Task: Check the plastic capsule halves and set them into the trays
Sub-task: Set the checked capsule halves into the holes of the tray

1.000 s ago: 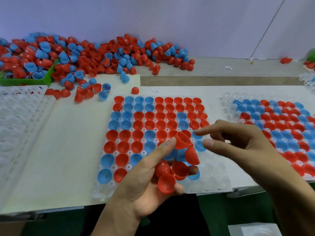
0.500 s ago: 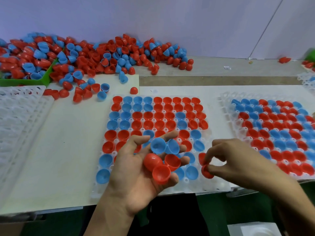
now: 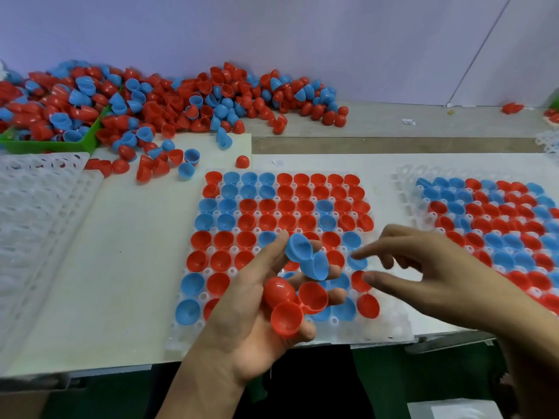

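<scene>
The table (image 3: 121,267) carries a pale sheet surface, with a bare brown strip (image 3: 393,145) behind it and a lavender wall (image 3: 272,31) at the rear. The centre tray (image 3: 384,331), white and dimpled, serves as the reference. Its sockets hold red and blue capsule halves in every row except the nearest, which is only partly filled.

Behind and to the left of the centre tray lies a loose pile of capsule halves (image 3: 181,98), spilling over a green bin (image 3: 48,145). Left of the tray sits a stack of white trays (image 3: 36,207). To the right sits a second tray (image 3: 405,182), also loaded with halves.

The left hand (image 3: 248,322), above the tray's near edge, grasps a cluster of red and blue halves (image 3: 298,285). The right hand (image 3: 432,276) hovers over the tray's right side, fingers extended and loose, grasping nothing.
</scene>
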